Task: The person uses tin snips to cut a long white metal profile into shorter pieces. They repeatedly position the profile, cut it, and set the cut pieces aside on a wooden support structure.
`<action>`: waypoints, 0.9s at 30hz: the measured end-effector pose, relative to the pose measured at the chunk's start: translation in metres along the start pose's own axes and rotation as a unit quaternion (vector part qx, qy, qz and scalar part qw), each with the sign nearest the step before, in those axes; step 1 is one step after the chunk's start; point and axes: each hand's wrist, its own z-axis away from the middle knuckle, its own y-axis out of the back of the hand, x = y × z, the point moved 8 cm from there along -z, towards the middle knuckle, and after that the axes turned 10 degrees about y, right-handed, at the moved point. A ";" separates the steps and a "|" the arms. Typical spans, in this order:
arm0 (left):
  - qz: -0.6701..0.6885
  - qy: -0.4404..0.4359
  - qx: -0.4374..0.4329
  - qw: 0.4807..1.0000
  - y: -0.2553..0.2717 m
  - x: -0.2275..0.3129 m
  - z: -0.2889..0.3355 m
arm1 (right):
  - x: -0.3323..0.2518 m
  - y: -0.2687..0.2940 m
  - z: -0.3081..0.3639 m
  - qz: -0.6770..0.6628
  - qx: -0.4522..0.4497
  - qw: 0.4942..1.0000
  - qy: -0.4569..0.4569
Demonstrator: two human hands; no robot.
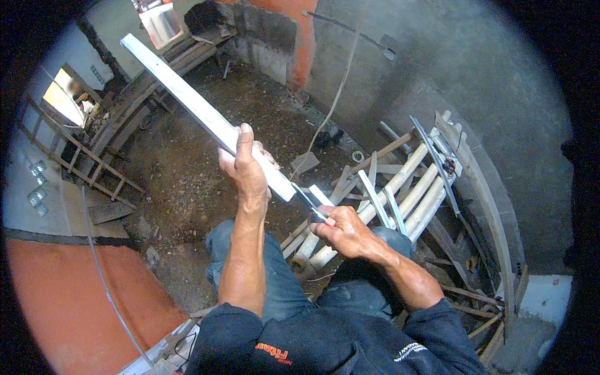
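Note:
A long, narrow white strip [187, 100], like a metal or plastic profile, slants from the upper left down to the middle. My left hand [247, 165] is closed round it near its lower end, thumb on top. Just beyond that end, my right hand [344, 230] grips a hand tool [307, 201] with a narrow dark metal front and a red-orange part at the grip. The tool's tip meets or nearly meets the strip's lower end; I cannot tell whether it touches. Most of the handle is hidden by my fingers.
Pale round poles [409, 178] and short white profile pieces [374, 197] are stacked at my right. Thin cable [342, 94] hangs ahead. A wooden ladder [94, 167] leans at the left, near an opening with another person [84, 99] beyond. Rubble covers the dirt floor [187, 156].

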 end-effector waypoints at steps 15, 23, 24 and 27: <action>-0.039 -0.004 -0.034 0.999 0.000 0.000 0.002 | 0.013 -0.010 0.003 -0.023 -0.029 0.998 -0.045; -0.022 0.001 -0.025 0.999 0.000 0.001 0.004 | 0.009 -0.011 0.004 -0.043 0.004 0.999 0.005; -0.025 0.002 -0.026 0.999 0.000 0.000 0.004 | 0.009 -0.011 0.004 -0.037 0.004 0.999 0.009; -0.031 0.008 -0.024 0.999 0.002 -0.001 0.004 | 0.010 -0.010 0.005 -0.020 0.001 1.000 0.014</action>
